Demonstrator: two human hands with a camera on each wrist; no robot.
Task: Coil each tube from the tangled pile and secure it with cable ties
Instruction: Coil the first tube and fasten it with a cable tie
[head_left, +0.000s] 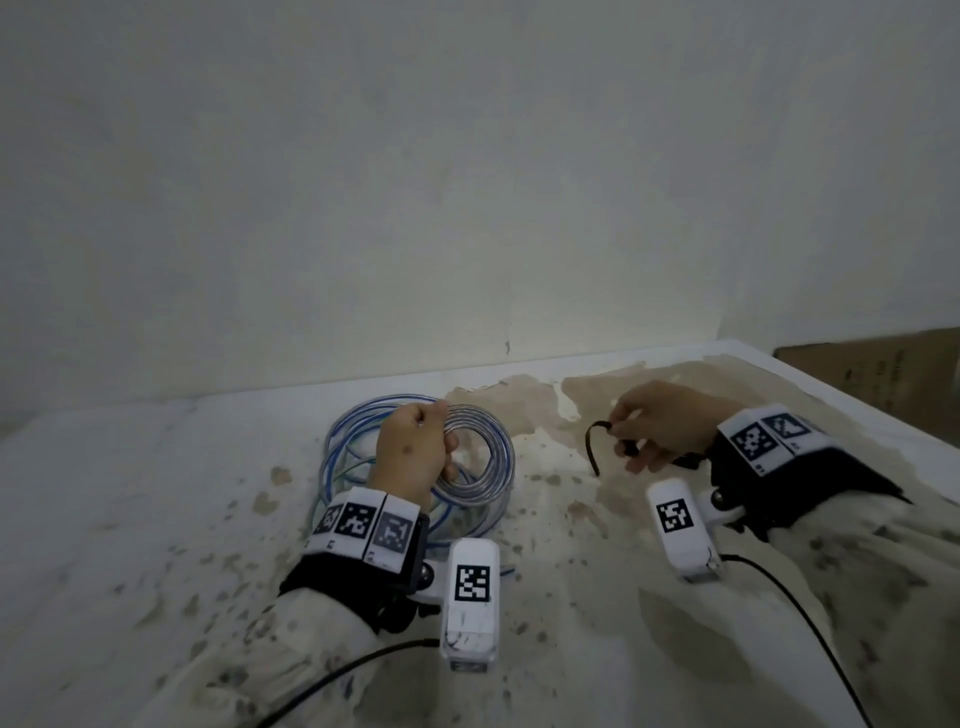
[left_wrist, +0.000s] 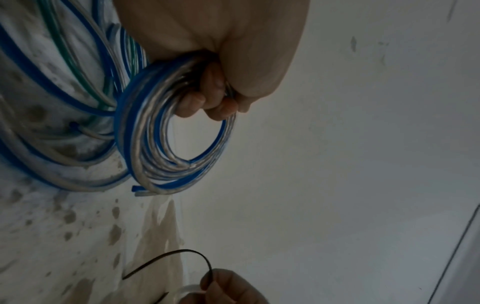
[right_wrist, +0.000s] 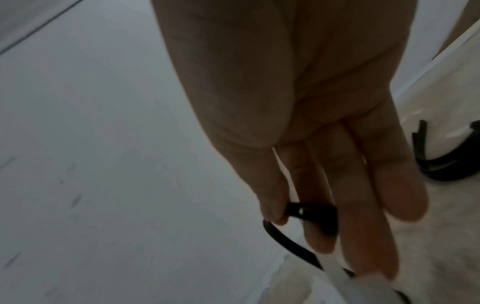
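Observation:
My left hand (head_left: 415, 447) grips a coiled clear-and-blue tube (head_left: 483, 452) upright above the table; in the left wrist view its fingers (left_wrist: 207, 98) curl round the coil's (left_wrist: 161, 139) top. Beneath and left of it lies the loose pile of blue, clear and green tubes (head_left: 353, 441) (left_wrist: 52, 102). To the right, my right hand (head_left: 660, 426) pinches a black cable tie (head_left: 595, 447) between thumb and fingers, its tail bending down to the table. The right wrist view shows the cable tie's head (right_wrist: 306, 211) at the fingertips (right_wrist: 275, 214).
More black cable ties (right_wrist: 441, 160) lie on the table behind my right hand. The stained white table (head_left: 156, 519) meets a pale wall (head_left: 467, 208) at the back. A brown cardboard piece (head_left: 883, 374) stands past the table's right edge.

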